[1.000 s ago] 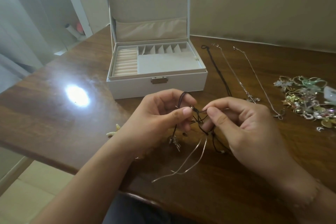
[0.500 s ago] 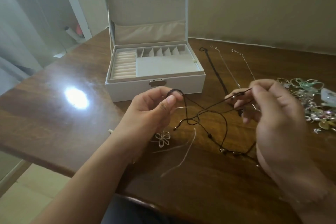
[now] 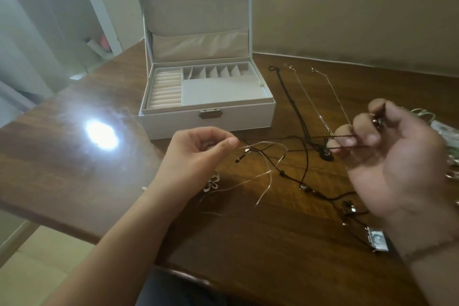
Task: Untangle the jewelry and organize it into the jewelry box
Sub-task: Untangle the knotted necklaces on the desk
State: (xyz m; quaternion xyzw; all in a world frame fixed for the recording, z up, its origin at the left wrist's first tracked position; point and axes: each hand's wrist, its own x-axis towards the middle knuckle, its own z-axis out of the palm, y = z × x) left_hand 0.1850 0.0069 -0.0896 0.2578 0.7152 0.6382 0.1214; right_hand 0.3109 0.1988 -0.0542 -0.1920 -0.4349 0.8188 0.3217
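the left hand [image 3: 198, 154] pinches one end of the tangle between thumb and forefinger, anchoring it, while the right hand [image 3: 387, 156], at 3 o'clock from it, has its fingers curled round the dark cord [image 3: 304, 169] and draws it taut, likely to ease it out of the pale thin chain [image 3: 267, 176]. both strands sag onto the wooden table [image 3: 74, 156] between the hands. the jewelry box [image 3: 208, 119] stands open at 12 o'clock, its compartments showing nothing inside. three straightened necklaces [image 3: 315, 107] lie just right of it, seemingly awaiting storage.
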